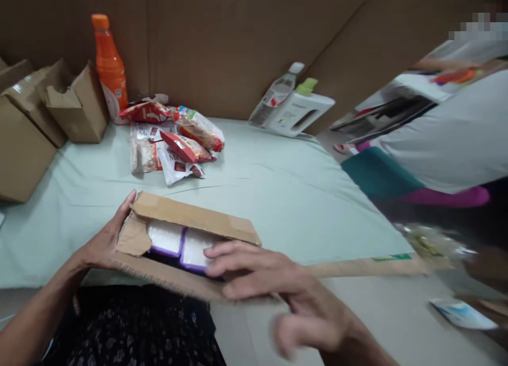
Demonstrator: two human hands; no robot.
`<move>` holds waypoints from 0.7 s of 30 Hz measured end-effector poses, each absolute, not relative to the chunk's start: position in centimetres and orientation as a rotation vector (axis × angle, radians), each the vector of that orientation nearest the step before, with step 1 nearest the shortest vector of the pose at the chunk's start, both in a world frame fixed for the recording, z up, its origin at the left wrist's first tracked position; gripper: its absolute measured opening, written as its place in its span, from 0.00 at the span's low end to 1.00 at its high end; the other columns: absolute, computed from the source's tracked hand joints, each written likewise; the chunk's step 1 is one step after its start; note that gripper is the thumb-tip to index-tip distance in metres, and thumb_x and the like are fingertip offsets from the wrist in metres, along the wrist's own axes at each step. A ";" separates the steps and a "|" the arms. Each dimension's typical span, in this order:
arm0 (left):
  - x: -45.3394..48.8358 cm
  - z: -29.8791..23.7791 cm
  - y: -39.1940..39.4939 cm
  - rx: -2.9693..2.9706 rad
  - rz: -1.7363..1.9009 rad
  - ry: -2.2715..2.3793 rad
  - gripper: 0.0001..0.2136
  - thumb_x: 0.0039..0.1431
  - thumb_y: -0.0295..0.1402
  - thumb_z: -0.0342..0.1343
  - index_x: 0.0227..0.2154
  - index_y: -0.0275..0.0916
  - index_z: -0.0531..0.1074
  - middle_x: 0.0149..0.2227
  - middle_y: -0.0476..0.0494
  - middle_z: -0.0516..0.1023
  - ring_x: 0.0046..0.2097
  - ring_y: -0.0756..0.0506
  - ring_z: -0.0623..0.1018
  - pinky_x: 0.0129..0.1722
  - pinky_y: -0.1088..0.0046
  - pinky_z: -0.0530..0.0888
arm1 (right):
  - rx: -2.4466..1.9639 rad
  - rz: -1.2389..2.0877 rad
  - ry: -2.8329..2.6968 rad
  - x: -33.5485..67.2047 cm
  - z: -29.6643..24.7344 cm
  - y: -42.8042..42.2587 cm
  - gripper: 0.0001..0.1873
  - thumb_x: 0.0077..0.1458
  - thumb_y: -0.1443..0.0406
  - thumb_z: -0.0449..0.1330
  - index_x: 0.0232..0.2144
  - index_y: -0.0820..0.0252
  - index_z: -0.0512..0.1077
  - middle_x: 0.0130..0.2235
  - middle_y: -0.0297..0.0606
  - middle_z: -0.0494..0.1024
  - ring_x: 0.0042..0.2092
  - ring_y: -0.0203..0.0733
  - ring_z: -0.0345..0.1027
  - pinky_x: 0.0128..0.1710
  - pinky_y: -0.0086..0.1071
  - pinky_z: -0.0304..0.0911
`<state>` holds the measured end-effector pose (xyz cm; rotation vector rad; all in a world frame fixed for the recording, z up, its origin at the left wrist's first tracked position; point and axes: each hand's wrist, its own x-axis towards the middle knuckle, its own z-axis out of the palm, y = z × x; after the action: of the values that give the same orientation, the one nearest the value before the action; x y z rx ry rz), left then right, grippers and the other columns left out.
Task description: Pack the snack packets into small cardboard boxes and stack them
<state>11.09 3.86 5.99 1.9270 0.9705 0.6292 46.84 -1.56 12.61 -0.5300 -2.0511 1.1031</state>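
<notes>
A long cardboard box (pixel 198 212) is tilted with its open top facing me, near the table's front edge. Inside lie white, bubbly-looking packs with purple edges (pixel 164 236); what they are I cannot make out. My left hand (pixel 105 241) grips the box's left end, thumb up along its corner. Over the right part of the opening is my right hand (pixel 265 278), fingers stretched out and reaching in at the second pack. Its thumb is spread apart and smeared by motion. The right end of the box is hidden behind this hand.
Red and white snack packets (pixel 178 138) lie behind the box. An orange bottle (pixel 111 70) and open cardboard boxes (pixel 79 107) stand back left. A clear bottle (pixel 273 99) and a white jug (pixel 299 109) lean back right. Another person (pixel 448 133) is at the right.
</notes>
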 end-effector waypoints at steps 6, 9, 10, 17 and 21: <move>9.4 6.1 3.1 1.959 0.659 0.951 0.60 0.49 0.59 0.69 0.74 0.57 0.33 0.77 0.42 0.42 0.74 0.24 0.51 0.71 0.36 0.53 | -0.982 0.987 -2.351 46.3 15.2 1.6 0.20 0.70 0.58 0.54 0.61 0.48 0.74 0.60 0.41 0.78 0.63 0.48 0.70 0.61 0.46 0.67; 9.1 5.5 2.9 1.986 0.648 0.966 0.58 0.51 0.57 0.69 0.74 0.58 0.34 0.77 0.42 0.42 0.74 0.24 0.51 0.71 0.35 0.53 | -1.071 0.839 -2.738 43.9 15.9 2.5 0.30 0.61 0.58 0.64 0.63 0.61 0.71 0.62 0.53 0.75 0.61 0.57 0.69 0.60 0.53 0.67; 9.1 5.2 2.8 1.977 0.655 0.984 0.58 0.51 0.57 0.69 0.74 0.58 0.33 0.77 0.43 0.42 0.74 0.25 0.51 0.71 0.36 0.53 | -1.107 0.782 -2.826 42.9 15.9 2.6 0.32 0.59 0.59 0.65 0.63 0.65 0.69 0.60 0.56 0.76 0.59 0.59 0.70 0.59 0.54 0.66; 10.5 3.4 2.4 1.834 0.741 0.931 0.59 0.52 0.59 0.66 0.75 0.50 0.33 0.77 0.35 0.43 0.74 0.24 0.54 0.72 0.39 0.53 | -1.295 0.506 -2.918 40.0 15.0 1.6 0.34 0.53 0.68 0.59 0.63 0.72 0.65 0.48 0.55 0.81 0.46 0.56 0.73 0.51 0.53 0.66; 11.0 4.2 2.6 1.930 0.737 0.879 0.57 0.53 0.57 0.67 0.75 0.53 0.34 0.77 0.38 0.45 0.74 0.25 0.52 0.72 0.39 0.53 | -1.091 0.334 -2.677 41.9 17.0 -0.2 0.29 0.58 0.69 0.55 0.62 0.63 0.66 0.49 0.49 0.81 0.47 0.54 0.73 0.49 0.50 0.68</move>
<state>10.96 2.63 4.23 1.9300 0.8786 0.7370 41.94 -0.24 17.04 -1.0906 -2.6767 0.3337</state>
